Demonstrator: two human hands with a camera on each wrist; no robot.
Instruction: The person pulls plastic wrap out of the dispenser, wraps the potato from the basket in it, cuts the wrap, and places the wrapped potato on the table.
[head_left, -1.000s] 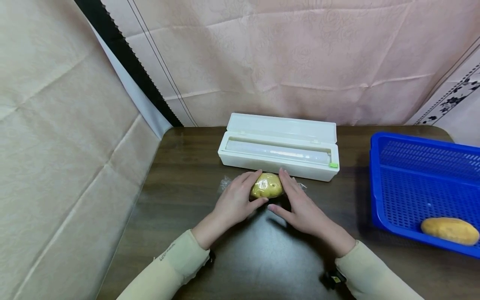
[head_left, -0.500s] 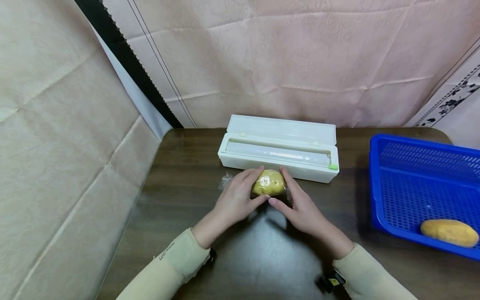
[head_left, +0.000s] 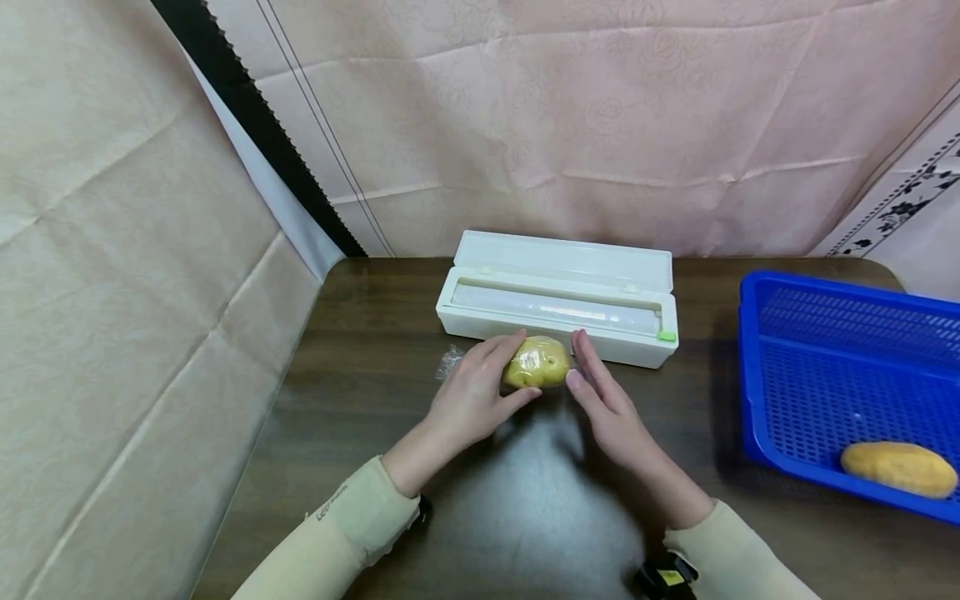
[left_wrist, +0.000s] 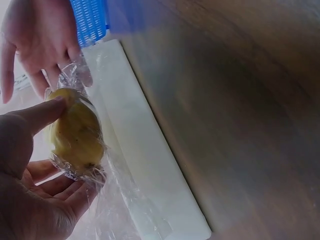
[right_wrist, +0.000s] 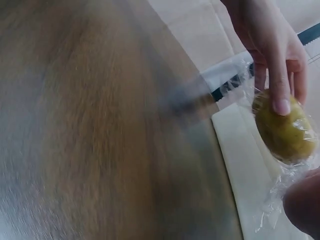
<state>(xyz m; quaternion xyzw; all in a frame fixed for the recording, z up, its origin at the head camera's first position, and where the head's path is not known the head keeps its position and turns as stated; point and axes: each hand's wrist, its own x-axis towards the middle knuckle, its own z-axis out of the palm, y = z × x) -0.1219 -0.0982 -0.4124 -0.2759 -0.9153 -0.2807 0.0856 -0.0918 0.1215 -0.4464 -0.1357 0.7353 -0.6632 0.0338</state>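
A yellow potato (head_left: 542, 362) with clear plastic wrap around it is held in front of the white wrap box. My left hand (head_left: 477, 385) grips it from the left, thumb on the near side and fingers on the far side. Loose crumpled film (head_left: 448, 363) sticks out past that hand. Close to the potato's right end is my right hand (head_left: 609, 408), its fingers straight and palm turned toward the potato. In the left wrist view, film (left_wrist: 75, 75) bunches at the potato's end by the right hand's fingers.
The white wrap box (head_left: 555, 325) lies with its lid up and a film roll (head_left: 555, 306) inside. To the right, a blue basket (head_left: 757, 433) holds another potato (head_left: 898, 468). All stand on a dark wooden table (head_left: 360, 350), with cloth hanging behind.
My right hand has drawn back to the right from the potato, its fingers straightening. The left hand keeps its grip, and the potato has risen slightly in the head view.
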